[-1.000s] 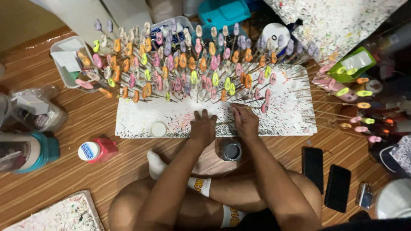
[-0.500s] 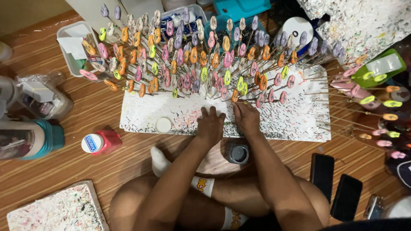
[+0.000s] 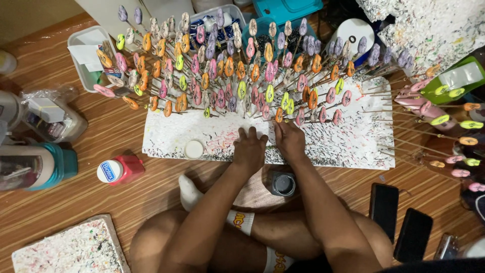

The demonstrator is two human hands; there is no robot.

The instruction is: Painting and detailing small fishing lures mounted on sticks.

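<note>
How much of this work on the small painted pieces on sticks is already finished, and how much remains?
Done: many painted pieces on sticks already stand in rows in the white foam board. In hand: the left hand and right hand rest at the board's near edge, with an open small jar nearby. Left: the near strip of board holds no sticks.

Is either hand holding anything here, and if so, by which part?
It cannot be told for sure. Both the left hand and right hand rest on the white foam board beside the painted sticks; any thin stick pinched between fingers is hidden.
</note>
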